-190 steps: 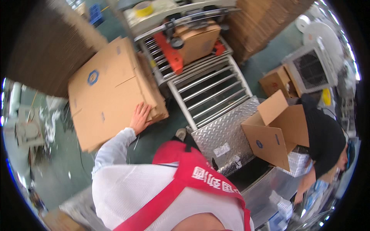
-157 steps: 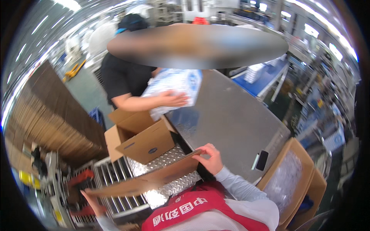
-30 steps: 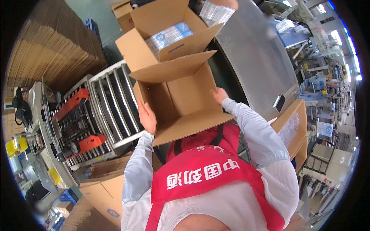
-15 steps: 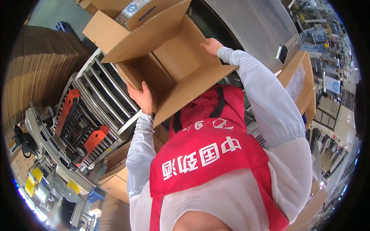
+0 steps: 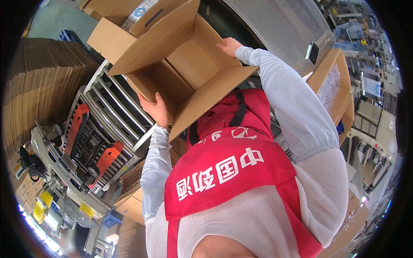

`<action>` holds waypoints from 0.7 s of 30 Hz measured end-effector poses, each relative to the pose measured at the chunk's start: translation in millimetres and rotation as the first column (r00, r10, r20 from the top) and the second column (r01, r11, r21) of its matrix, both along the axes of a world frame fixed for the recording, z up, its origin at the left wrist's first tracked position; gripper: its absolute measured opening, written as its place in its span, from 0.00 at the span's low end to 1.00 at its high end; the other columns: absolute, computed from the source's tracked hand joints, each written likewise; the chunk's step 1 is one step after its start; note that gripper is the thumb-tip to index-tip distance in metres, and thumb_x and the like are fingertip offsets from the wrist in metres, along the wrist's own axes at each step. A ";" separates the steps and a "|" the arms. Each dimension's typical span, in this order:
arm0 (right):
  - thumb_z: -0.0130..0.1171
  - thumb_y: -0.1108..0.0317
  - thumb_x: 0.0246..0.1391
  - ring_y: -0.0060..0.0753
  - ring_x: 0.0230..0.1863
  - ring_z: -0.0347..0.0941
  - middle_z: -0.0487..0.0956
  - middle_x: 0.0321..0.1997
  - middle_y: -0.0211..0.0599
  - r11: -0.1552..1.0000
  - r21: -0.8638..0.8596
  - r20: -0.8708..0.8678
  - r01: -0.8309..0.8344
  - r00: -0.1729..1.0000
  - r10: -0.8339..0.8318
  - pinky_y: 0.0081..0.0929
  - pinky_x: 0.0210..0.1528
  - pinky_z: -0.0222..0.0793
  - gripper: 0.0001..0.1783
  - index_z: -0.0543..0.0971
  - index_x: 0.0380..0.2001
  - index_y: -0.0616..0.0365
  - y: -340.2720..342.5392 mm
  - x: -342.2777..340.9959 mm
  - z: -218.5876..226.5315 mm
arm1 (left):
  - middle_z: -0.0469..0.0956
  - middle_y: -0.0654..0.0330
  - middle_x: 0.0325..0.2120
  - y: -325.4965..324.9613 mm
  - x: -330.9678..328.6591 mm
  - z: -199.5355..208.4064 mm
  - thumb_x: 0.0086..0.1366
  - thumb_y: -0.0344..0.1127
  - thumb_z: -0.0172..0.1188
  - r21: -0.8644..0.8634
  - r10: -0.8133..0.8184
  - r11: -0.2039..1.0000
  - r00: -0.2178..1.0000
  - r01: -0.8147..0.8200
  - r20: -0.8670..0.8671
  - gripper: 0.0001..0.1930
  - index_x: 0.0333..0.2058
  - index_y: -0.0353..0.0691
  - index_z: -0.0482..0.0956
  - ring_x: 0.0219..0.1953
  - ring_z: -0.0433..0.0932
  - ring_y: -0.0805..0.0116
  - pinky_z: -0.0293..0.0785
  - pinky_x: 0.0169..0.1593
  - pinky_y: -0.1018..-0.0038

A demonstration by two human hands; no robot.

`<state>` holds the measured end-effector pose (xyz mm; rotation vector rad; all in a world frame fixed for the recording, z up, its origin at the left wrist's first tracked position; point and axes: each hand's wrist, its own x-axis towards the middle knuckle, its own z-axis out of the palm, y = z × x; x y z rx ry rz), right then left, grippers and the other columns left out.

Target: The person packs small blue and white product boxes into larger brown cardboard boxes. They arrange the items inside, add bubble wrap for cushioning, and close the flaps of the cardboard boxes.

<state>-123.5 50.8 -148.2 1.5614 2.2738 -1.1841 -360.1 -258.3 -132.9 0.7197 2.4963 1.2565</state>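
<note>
An open cardboard box [image 5: 193,58] is held in front of me, its mouth tilted toward me and its flaps spread. Nothing shows inside it. My left hand [image 5: 155,109] grips its left side, thumb inside the rim and fingers around the outer wall. On the far right side my right hand [image 5: 230,46] clasps the opposite wall, with part of its fingers hidden. The box's near flap extends over the lap part of my red apron [image 5: 232,167]. Behind it stands another open carton [image 5: 112,38] with a patterned strip inside.
A roller conveyor [image 5: 118,101] with orange-red guides [image 5: 108,155] lies to the left. Beyond it rises a tall stack of flat cardboard [image 5: 45,81]. At the right are a grey metal table [image 5: 279,30], a phone [image 5: 312,53] and a carton holding clear plastic [image 5: 329,88].
The box and both hands have shifted slightly left and upward in the view. My grip on the box looks the same.
</note>
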 end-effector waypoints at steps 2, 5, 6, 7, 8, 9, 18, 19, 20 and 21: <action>0.54 0.46 0.55 0.56 0.47 0.77 0.81 0.42 0.53 1.000 0.002 -0.020 0.005 1.000 -0.005 0.43 0.52 0.71 0.27 0.81 0.44 0.59 0.6 0.3 -3.4 | 0.58 0.37 0.61 0.3 0.4 -0.3 0.59 0.34 0.62 -0.007 0.002 1.000 1.000 -0.003 -0.015 0.40 0.65 0.26 0.51 0.64 0.57 0.44 0.51 0.67 0.60; 0.53 0.46 0.55 0.56 0.47 0.77 0.81 0.42 0.54 1.000 0.008 -0.020 0.011 1.000 -0.010 0.42 0.51 0.71 0.27 0.81 0.43 0.60 0.4 -0.1 -6.8 | 0.58 0.37 0.61 -0.3 3.2 2.7 0.59 0.33 0.62 0.001 0.009 1.000 0.999 -0.009 -0.035 0.40 0.65 0.26 0.52 0.63 0.58 0.44 0.51 0.67 0.61; 0.53 0.46 0.55 0.56 0.47 0.77 0.81 0.42 0.54 1.000 0.011 -0.016 0.010 1.000 -0.010 0.42 0.51 0.71 0.27 0.81 0.42 0.60 0.0 -1.4 -6.6 | 0.59 0.38 0.61 -0.9 3.1 2.9 0.59 0.33 0.62 0.014 0.010 1.000 1.000 -0.010 -0.027 0.40 0.65 0.26 0.52 0.63 0.59 0.44 0.52 0.67 0.61; 0.53 0.46 0.54 0.56 0.47 0.77 0.81 0.42 0.55 1.000 0.009 -0.013 0.015 1.000 -0.015 0.43 0.51 0.71 0.28 0.81 0.42 0.60 -1.0 -2.1 -6.1 | 0.59 0.38 0.61 -1.8 3.2 3.3 0.59 0.32 0.62 0.026 0.011 1.000 1.000 -0.011 -0.018 0.40 0.64 0.26 0.52 0.63 0.59 0.44 0.52 0.67 0.61; 0.53 0.45 0.54 0.56 0.47 0.77 0.81 0.42 0.55 1.000 0.013 -0.014 0.018 1.000 -0.018 0.43 0.51 0.71 0.28 0.81 0.42 0.61 -0.4 -5.6 -1.4 | 0.60 0.38 0.60 -1.2 1.0 2.4 0.58 0.32 0.62 0.032 0.010 0.999 1.000 -0.010 -0.026 0.39 0.64 0.26 0.52 0.62 0.60 0.44 0.53 0.66 0.61; 0.53 0.45 0.54 0.57 0.47 0.77 0.81 0.42 0.55 1.000 0.018 -0.014 0.021 1.000 -0.021 0.43 0.51 0.72 0.28 0.81 0.42 0.61 -0.4 -7.7 2.9 | 0.60 0.38 0.60 -1.5 -1.0 1.4 0.58 0.31 0.62 0.038 0.010 0.999 0.999 -0.009 -0.033 0.39 0.64 0.26 0.52 0.62 0.60 0.44 0.53 0.66 0.61; 0.53 0.47 0.54 0.58 0.48 0.76 0.79 0.43 0.58 0.996 0.048 0.013 -0.069 0.998 0.068 0.46 0.52 0.71 0.27 0.81 0.42 0.60 -11.2 -0.7 9.0 | 0.64 0.38 0.58 -9.8 7.7 -0.9 0.60 0.31 0.60 0.065 0.059 0.996 0.998 -0.057 -0.031 0.36 0.64 0.26 0.55 0.60 0.64 0.45 0.57 0.64 0.63; 0.52 0.47 0.54 0.58 0.47 0.76 0.79 0.43 0.58 0.996 0.056 -0.001 -0.062 0.998 0.063 0.46 0.52 0.71 0.27 0.81 0.42 0.61 -10.9 0.2 7.4 | 0.64 0.38 0.59 -14.3 7.9 -4.0 0.62 0.33 0.59 0.008 0.060 0.998 0.997 -0.060 -0.055 0.35 0.64 0.26 0.55 0.61 0.64 0.46 0.56 0.65 0.63; 0.52 0.48 0.54 0.58 0.47 0.76 0.80 0.42 0.57 0.992 0.083 0.009 -0.095 0.995 0.094 0.45 0.52 0.72 0.26 0.81 0.41 0.61 -11.0 -1.5 2.1 | 0.64 0.39 0.58 -16.3 7.9 -10.6 0.62 0.34 0.60 0.067 0.073 0.995 0.996 -0.070 -0.044 0.35 0.64 0.26 0.56 0.61 0.64 0.47 0.56 0.65 0.63; 0.51 0.49 0.54 0.58 0.46 0.77 0.80 0.42 0.57 0.986 0.110 0.019 -0.124 0.992 0.122 0.45 0.52 0.72 0.26 0.82 0.41 0.61 -13.0 -3.7 -5.0 | 0.65 0.40 0.58 -21.5 5.0 -20.4 0.63 0.35 0.60 0.125 0.081 0.989 0.996 -0.076 -0.033 0.35 0.64 0.26 0.56 0.61 0.64 0.48 0.56 0.65 0.63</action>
